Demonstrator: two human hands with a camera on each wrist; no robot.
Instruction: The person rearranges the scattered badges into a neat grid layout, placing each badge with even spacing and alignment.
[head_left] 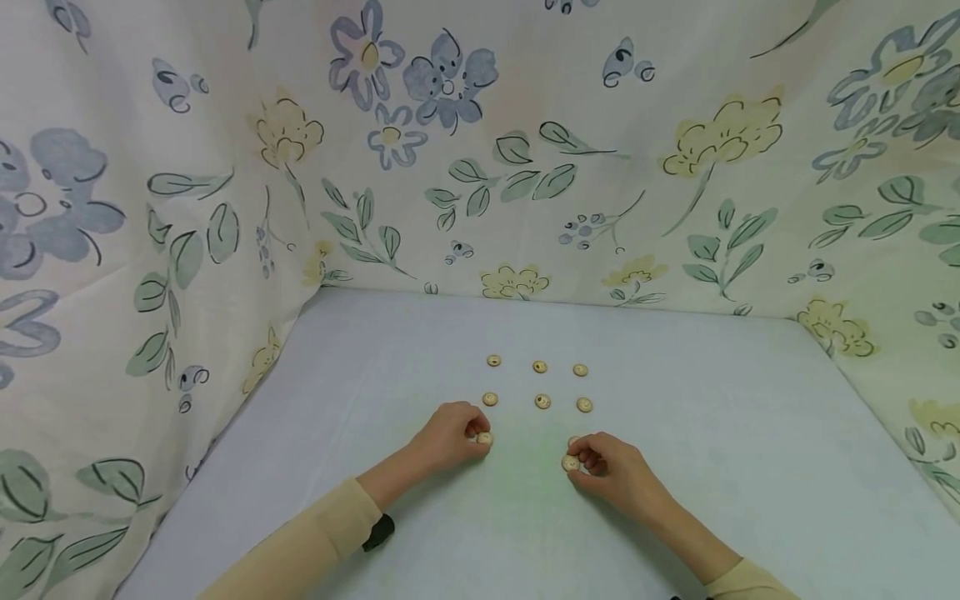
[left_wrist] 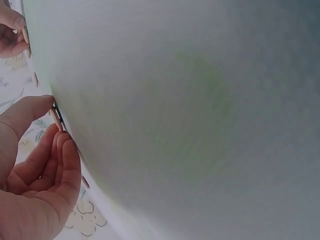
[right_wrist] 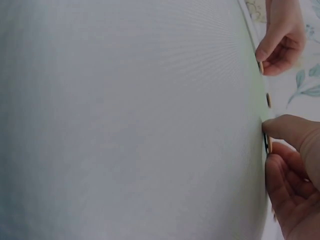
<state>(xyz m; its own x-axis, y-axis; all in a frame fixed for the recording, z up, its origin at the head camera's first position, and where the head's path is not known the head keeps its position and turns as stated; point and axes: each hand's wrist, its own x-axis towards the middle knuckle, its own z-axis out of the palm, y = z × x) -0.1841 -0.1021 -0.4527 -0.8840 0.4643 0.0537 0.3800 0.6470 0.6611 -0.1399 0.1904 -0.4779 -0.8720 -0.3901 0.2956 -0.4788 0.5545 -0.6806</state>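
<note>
My left hand [head_left: 450, 435] pinches a small round wooden button [head_left: 484, 438] between thumb and fingers, low at the tabletop. On the right, my right hand [head_left: 621, 477] holds another wooden button [head_left: 570, 462] the same way. Just behind that one, a further button [head_left: 573, 441] shows partly, covered by the right fingers. Both wrist views catch the held buttons edge-on, the left one [left_wrist: 56, 119] and the right one [right_wrist: 269, 144], between thumb and fingertips close over the table surface.
Beyond the hands lie two rows of similar buttons, the nearer with a middle button [head_left: 542, 402], the farther with another [head_left: 540, 367]. A pale cloth covers the table [head_left: 390, 350]. Floral fabric [head_left: 480, 192] hangs at the back and sides. Something dark [head_left: 378, 532] sits by the left sleeve.
</note>
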